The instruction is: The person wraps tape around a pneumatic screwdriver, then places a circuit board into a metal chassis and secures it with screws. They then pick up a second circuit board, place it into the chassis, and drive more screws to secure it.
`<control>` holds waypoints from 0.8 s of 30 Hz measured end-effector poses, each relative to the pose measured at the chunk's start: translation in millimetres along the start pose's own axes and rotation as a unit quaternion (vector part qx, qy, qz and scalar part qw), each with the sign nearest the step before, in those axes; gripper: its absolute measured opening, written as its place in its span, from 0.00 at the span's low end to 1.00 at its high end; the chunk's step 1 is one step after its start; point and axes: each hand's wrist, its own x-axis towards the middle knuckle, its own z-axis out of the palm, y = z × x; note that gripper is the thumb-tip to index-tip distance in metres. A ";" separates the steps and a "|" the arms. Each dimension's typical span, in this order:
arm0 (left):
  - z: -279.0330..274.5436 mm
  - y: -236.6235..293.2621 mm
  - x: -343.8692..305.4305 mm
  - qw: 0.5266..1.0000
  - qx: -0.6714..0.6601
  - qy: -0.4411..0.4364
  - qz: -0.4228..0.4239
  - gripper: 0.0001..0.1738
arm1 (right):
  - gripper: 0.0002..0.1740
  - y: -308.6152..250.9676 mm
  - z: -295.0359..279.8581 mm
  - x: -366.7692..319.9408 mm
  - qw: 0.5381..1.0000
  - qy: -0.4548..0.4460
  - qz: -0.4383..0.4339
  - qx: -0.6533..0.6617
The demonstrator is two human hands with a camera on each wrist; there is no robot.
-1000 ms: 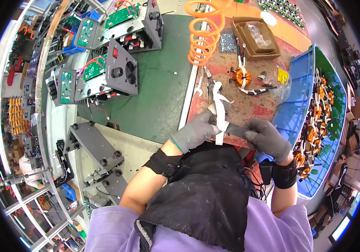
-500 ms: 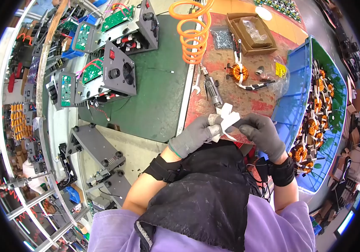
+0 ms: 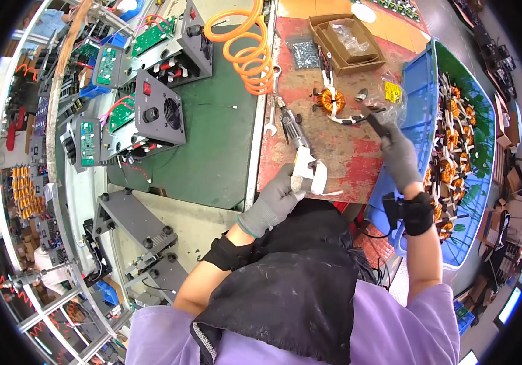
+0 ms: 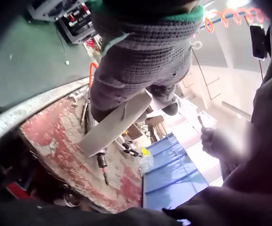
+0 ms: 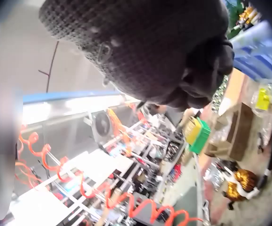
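Note:
In the head view my gloved left hand (image 3: 275, 204) grips a white strip (image 3: 319, 177) near the bench's front edge, with its loose end curling to the right. The left wrist view shows this white strip (image 4: 115, 125) passing out from between the gloved fingers. My gloved right hand (image 3: 402, 159) is apart from it, over the right side of the bench, holding a long dark flat piece (image 3: 373, 122) that points up and left. Beyond that piece lies a copper-wound ring coil (image 3: 332, 101) with white-and-black leads. A metal air tool (image 3: 295, 129) lies just beyond the left hand.
A blue crate (image 3: 416, 91) full of ring coils stands at the right. At the back are an open cardboard box (image 3: 346, 45) and a bag of screws (image 3: 303, 53). An orange coiled hose (image 3: 246, 55) hangs over the bench. Grey machine housings (image 3: 160, 109) stand on the green mat.
My right hand has left the left hand and moved up and right with the dark piece. The left hand still holds the white strip, a little further left. The view has shifted slightly.

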 end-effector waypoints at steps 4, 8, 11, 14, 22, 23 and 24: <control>3.3 7.2 7.9 0.996 0.083 0.002 0.042 0.23 | 0.20 -22.7 7.1 -16.4 0.949 0.199 -0.239 -0.060; 10.6 -2.8 14.7 0.986 0.135 0.008 0.095 0.19 | 0.19 -55.4 -7.7 -52.8 0.915 -0.221 -0.139 0.308; 15.5 -0.7 17.1 0.986 0.145 0.004 0.087 0.19 | 0.13 -50.8 6.9 -62.6 0.877 -0.266 -0.114 0.383; 14.0 -8.2 20.4 0.997 0.049 0.025 0.053 0.23 | 0.10 -42.7 -7.4 -56.7 0.839 -0.163 -0.094 0.511; 14.1 2.3 12.6 0.999 0.046 0.020 0.000 0.30 | 0.05 33.7 -61.9 18.5 0.890 0.060 -0.289 -0.347; 15.5 5.8 11.4 0.999 0.041 0.022 -0.001 0.30 | 0.06 36.5 -67.5 18.7 0.863 0.001 -0.302 -0.405; 16.4 9.5 11.5 0.999 0.038 0.017 -0.004 0.29 | 0.07 35.4 -73.2 19.2 0.828 -0.056 -0.315 -0.460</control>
